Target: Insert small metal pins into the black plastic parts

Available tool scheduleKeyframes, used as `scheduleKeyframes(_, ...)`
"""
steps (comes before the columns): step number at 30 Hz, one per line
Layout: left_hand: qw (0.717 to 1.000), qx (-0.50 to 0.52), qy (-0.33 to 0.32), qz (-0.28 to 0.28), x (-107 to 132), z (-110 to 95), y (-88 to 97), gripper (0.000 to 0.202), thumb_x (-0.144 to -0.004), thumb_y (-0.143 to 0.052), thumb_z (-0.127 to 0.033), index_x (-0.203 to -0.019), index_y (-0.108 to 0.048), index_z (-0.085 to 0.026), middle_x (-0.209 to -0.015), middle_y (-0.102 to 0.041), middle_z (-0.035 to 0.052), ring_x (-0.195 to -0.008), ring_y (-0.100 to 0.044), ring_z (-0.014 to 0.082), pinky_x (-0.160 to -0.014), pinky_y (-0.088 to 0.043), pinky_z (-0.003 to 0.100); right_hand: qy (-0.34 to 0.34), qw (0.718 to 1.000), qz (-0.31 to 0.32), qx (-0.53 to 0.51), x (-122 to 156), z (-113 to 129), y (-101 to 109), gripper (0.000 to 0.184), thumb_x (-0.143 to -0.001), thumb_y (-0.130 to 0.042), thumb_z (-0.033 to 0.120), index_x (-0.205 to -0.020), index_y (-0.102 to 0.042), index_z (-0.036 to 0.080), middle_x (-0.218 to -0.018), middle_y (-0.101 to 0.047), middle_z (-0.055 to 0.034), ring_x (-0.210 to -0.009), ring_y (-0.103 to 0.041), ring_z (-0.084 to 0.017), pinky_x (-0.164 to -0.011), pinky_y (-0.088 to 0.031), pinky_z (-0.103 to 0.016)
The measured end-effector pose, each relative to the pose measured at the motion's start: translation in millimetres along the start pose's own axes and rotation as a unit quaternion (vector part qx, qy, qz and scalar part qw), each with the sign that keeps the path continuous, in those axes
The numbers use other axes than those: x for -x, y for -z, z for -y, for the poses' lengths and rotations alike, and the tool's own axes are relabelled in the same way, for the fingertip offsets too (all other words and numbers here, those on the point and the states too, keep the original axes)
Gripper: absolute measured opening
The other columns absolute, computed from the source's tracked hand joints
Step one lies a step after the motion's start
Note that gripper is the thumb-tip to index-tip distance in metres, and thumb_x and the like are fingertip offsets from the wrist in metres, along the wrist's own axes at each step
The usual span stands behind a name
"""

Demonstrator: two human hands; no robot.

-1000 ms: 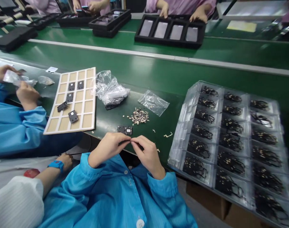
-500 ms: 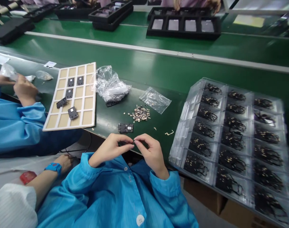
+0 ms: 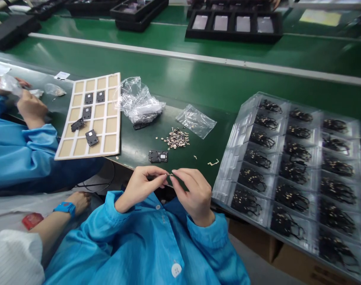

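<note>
In front of my chest, my left hand and my right hand meet at the fingertips. Both are closed in a pinch on a tiny dark piece, too small to name. Just beyond them, on the green bench, lies a black rectangular module with a white label. A heap of small metallic pieces sits farther out, beside a flat clear plastic bag. Two thin pale strips lie loose near my right hand.
At right stands a clear compartment tray filled with black cable-like parts. To the left, a white-framed grid board carries several black modules, next to crumpled plastic bags. Co-workers' hands are at far left. Black trays stand across the bench.
My fingertips have shifted slightly, and my right hand is turned a little more over the small piece. The whole view has tilted slightly. The co-worker's hands at left have moved a little.
</note>
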State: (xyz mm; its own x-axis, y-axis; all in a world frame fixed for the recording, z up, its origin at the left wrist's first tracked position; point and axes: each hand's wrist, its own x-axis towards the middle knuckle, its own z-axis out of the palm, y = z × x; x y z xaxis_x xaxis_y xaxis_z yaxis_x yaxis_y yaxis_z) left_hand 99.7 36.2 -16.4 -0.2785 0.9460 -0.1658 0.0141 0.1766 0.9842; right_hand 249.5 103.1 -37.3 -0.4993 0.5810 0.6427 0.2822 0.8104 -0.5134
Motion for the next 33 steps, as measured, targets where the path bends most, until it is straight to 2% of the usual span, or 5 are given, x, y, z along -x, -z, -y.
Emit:
scheduleKeyframes(9,1.0,-0.014,-0.02,-0.007,4,-6,-4.8,0.019,-0.077,-0.068,-0.031,-0.079,-0.074,-0.013,-0.066,-0.074,0.0056,-0.058,-0.07,0.0161,-0.055,-0.059,0.023,0.005,1.0,0.013,0.006,-4,3,3,0.01,-0.091,-0.058,0.012,-0.091,-0.066,0.017,-0.081,-0.069,-0.0063,-0.071,-0.064,-0.018,-0.065,-0.052,-0.031)
scheduleKeyframes(15,0.99,-0.084,-0.102,-0.041,7,-5,-7.2,0.014,-0.08,-0.063,-0.022,-0.081,-0.075,-0.014,-0.069,-0.075,0.0043,-0.06,-0.071,0.0153,-0.057,-0.058,0.02,0.022,0.997,-0.013,0.068,-5,10,9,0.008,-0.09,-0.061,0.014,-0.097,-0.064,0.016,-0.084,-0.068,-0.0086,-0.076,-0.064,-0.02,-0.068,-0.05,-0.033)
scheduleKeyframes(19,0.965,-0.181,-0.181,-0.061,9,-2,-7.7,0.015,-0.084,-0.06,-0.019,-0.085,-0.075,-0.016,-0.076,-0.076,0.004,-0.063,-0.071,0.0149,-0.06,-0.058,0.02,0.027,0.997,0.007,0.075,-7,15,13,0.007,-0.091,-0.06,0.013,-0.089,-0.066,0.017,-0.077,-0.067,-0.0058,-0.068,-0.061,-0.017,-0.063,-0.048,-0.031)
scheduleKeyframes(25,0.916,-0.278,-0.283,-0.055,12,1,-8.0,0.019,-0.091,-0.055,-0.017,-0.099,-0.072,-0.017,-0.087,-0.077,0.0056,-0.071,-0.073,0.0145,-0.067,-0.059,0.021,0.024,0.997,0.025,0.075,-7,14,13,0.016,-0.093,-0.056,0.012,-0.1,-0.069,0.017,-0.084,-0.071,-0.0068,-0.073,-0.066,-0.018,-0.067,-0.051,-0.031)
scheduleKeyframes(33,0.846,-0.391,-0.356,-0.059,13,-1,-9.2,0.019,-0.094,-0.049,-0.017,-0.096,-0.067,-0.013,-0.082,-0.075,0.0077,-0.066,-0.071,0.0157,-0.063,-0.055,0.023,0.032,0.996,0.029,0.08,-9,14,14,0.017,-0.092,-0.053,0.009,-0.089,-0.069,0.015,-0.083,-0.073,-0.0069,-0.071,-0.068,-0.018,-0.066,-0.053,-0.029)
